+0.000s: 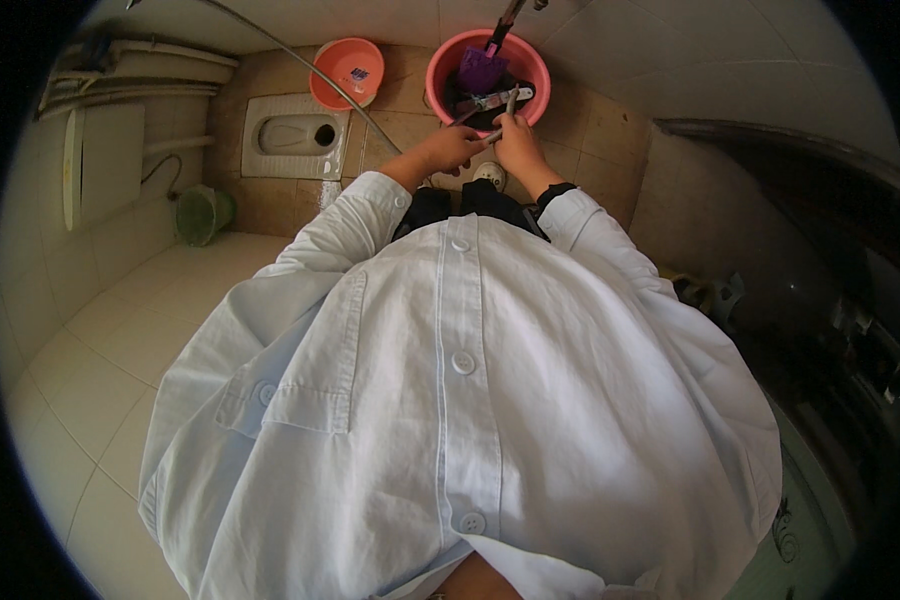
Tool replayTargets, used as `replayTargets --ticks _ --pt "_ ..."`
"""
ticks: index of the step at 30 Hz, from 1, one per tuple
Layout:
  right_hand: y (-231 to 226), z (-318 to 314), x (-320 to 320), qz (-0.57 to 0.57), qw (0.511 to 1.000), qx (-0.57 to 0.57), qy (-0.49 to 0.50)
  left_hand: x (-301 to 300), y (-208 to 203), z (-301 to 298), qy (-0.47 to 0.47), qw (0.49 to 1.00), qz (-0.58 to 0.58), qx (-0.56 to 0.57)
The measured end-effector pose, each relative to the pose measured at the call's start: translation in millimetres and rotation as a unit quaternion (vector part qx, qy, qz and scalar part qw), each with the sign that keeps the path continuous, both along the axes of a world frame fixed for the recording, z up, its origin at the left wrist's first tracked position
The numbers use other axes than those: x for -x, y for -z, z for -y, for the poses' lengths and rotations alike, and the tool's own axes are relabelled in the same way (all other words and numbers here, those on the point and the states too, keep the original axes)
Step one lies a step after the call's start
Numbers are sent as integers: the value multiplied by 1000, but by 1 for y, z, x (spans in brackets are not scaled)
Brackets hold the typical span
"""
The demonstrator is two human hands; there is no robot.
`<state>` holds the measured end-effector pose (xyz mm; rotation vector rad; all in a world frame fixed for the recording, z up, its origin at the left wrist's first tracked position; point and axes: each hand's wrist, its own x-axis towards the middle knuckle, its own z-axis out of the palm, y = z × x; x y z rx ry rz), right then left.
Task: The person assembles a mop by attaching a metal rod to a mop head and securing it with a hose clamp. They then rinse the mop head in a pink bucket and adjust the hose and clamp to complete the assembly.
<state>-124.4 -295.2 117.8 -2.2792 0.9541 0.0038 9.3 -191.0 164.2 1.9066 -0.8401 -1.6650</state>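
Close together at the near rim of a pink tub (pixel 433 88), my two hands meet in front of my body. My left hand (pixel 448 152) is closed, its fingertips at a thin greyish strip-like thing (pixel 511 104). The fingers of my right hand (pixel 516 142) are closed around the same thing, whose kind I cannot make out. Inside the tub lie dark items and a small pale, patterned object (pixel 518 94), partly hidden. A purple scoop-like tool (pixel 482 72) with a dark handle leans in the tub.
An orange basin (pixel 355 62) sits beside a squat toilet (pixel 270 160) on the left. A grey hose (pixel 310 66) hangs across, passing above my left wrist. Farther left are a green bucket (pixel 202 216) and wall pipes (pixel 160 92). My shoe (pixel 491 174) shows below my hands.
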Motion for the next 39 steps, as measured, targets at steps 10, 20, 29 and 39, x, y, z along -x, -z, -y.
replayTargets --ticks 10,20,29,39 --pt "30 0 -14 39 998 -34 -30 -3 29 -2 -67 995 69 27" --pt "12 15 -66 70 995 -59 -28 -60 31 -5 -55 962 260 59" --pt "-8 25 -110 17 995 -87 -47 -105 18 -16 -96 955 281 14" --pt "-38 38 -131 102 993 -39 -54 -116 16 -15 -91 947 308 34"
